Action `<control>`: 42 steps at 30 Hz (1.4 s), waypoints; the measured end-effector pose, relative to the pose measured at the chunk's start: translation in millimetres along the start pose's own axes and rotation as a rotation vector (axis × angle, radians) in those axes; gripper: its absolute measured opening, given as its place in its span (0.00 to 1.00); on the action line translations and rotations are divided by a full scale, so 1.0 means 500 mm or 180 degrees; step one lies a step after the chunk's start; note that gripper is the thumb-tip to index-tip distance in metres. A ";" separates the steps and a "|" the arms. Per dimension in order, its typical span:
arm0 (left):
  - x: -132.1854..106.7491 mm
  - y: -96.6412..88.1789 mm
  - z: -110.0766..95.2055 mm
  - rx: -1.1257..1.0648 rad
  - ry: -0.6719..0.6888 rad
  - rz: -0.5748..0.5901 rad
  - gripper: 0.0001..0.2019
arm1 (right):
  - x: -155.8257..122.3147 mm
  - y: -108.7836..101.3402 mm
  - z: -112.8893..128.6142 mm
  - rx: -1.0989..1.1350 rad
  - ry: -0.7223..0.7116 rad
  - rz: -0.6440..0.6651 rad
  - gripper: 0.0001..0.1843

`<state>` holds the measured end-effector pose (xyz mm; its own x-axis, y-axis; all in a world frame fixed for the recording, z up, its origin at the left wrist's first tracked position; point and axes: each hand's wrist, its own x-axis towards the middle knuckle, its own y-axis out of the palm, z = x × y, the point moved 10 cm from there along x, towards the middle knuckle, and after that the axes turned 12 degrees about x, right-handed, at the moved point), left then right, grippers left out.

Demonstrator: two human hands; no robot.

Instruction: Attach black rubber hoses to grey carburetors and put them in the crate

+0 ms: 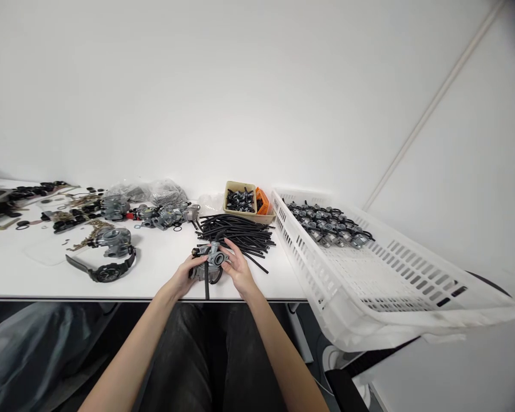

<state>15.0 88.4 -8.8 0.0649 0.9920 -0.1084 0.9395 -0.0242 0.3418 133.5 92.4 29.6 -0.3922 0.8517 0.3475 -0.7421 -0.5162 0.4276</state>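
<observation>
My left hand (181, 279) and my right hand (238, 269) both grip a grey metal carburetor (212, 258) just above the white table (154, 283), near its front edge. A black rubber hose (206, 284) runs down from the carburetor and hangs past the edge. My fingers hide part of the carburetor's body. Behind my right hand lies a loose pile of cut black hoses (236, 233), with its nearest strands close to my fingers.
A white slatted crate (326, 274) holding several carburetors tilts over the table's right edge. A beige box of black fittings (240, 199) and an orange item (262, 201) stand behind the hoses. A wristwatch (107, 272), further carburetors and plastic bags lie left.
</observation>
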 end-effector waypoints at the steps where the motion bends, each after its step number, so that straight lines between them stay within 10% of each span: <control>1: 0.001 0.002 -0.002 0.0037 0.0051 0.0012 0.23 | 0.001 -0.005 0.002 -0.0051 -0.0043 -0.0051 0.36; 8: 0.007 -0.042 -0.050 0.0759 0.0962 -0.0722 0.26 | -0.008 -0.058 0.040 -0.0883 -0.0557 -0.0909 0.14; 14: -0.011 -0.081 -0.085 0.1412 0.1426 -0.1555 0.28 | -0.002 -0.003 0.031 -0.1961 -0.0406 -0.0399 0.11; 31: -0.013 -0.044 -0.090 0.1583 0.1434 -0.1188 0.25 | -0.018 0.012 0.060 -0.2222 -0.0997 -0.0367 0.12; 42: -0.009 -0.049 -0.083 0.1428 0.1305 -0.1191 0.27 | 0.000 -0.010 0.012 -0.1577 -0.0614 -0.0272 0.05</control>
<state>-22.0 89.6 22.0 -0.3380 0.9083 0.2466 0.9275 0.3659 -0.0764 140.3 94.4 32.6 -0.2467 0.8327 0.4958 -0.9529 -0.3015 0.0322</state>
